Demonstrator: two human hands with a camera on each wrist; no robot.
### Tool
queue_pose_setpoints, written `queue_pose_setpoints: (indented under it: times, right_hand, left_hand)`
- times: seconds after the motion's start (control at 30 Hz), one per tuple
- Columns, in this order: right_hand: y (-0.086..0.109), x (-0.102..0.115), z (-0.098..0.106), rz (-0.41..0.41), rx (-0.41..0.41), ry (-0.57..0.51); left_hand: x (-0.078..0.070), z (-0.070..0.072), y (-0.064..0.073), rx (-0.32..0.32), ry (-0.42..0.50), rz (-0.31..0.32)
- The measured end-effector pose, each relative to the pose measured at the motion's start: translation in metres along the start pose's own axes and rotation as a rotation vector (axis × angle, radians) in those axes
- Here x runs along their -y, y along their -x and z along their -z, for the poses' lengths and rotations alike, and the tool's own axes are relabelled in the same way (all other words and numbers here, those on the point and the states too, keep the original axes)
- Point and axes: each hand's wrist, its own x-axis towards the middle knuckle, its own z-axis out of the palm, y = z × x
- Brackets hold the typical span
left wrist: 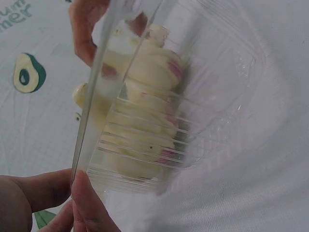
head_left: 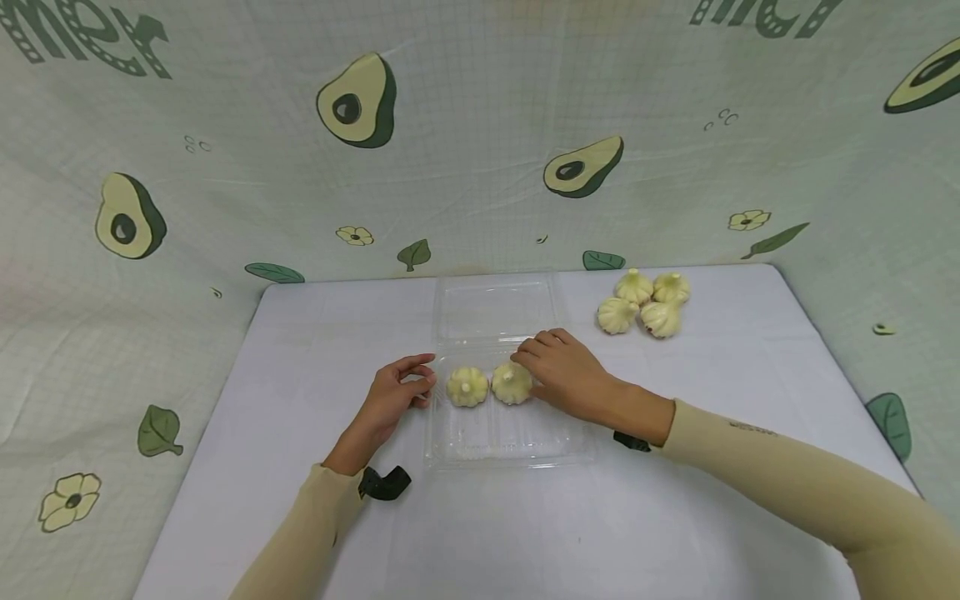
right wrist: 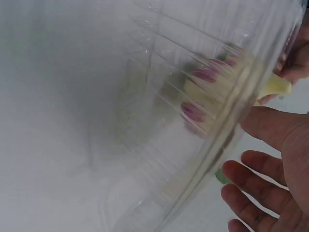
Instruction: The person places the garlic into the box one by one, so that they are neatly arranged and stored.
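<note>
Left hand (head_left: 393,392) has thumb and finger pinching the edge of the clear container (head_left: 465,437); right hand (head_left: 566,375) looks free to me, fingers loosely spread, thumb right by one of the two garlic bulbs (head_left: 468,387) sitting side by side inside. Four more bulbs (head_left: 661,319) are bunched on the table (head_left: 322,333) at far right, so I'd guess a third packed, lid (head_left: 495,308) open. Wrist cams catch purple patches (right wrist: 205,74) underneath; the head view doesn't, but it gets the whole foursome.

Soft, even light in the head view; dimmer, hazier wrist views, glints on the container (left wrist: 227,82)
</note>
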Motion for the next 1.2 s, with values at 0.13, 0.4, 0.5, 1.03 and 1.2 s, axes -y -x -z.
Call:
queue_pose_setpoints:
  times: [0.13,0.4,0.5,1.03,1.2]
  right_hand:
    - [0.008,-0.006,0.01,-0.021,-0.06,-0.03]
    - [0.032,-0.026,0.024,-0.116,-0.161,-0.03]
    - [0.043,-0.036,0.024,-0.17,-0.188,-0.029]
    - [0.098,-0.078,0.019,-0.488,-0.207,0.026]
    - [0.11,-0.087,0.016,-0.573,-0.208,0.045]
  left_hand:
    - [0.0,0.0,0.0,-0.004,0.002,0.004]
    - [0.0,0.001,0.001,0.004,0.003,0.001]
    - [-0.001,0.001,0.001,0.006,0.003,0.001]
    - [-0.001,0.001,-0.001,0.005,0.008,0.005]
    - [0.0,0.001,0.0,0.004,0.007,0.005]
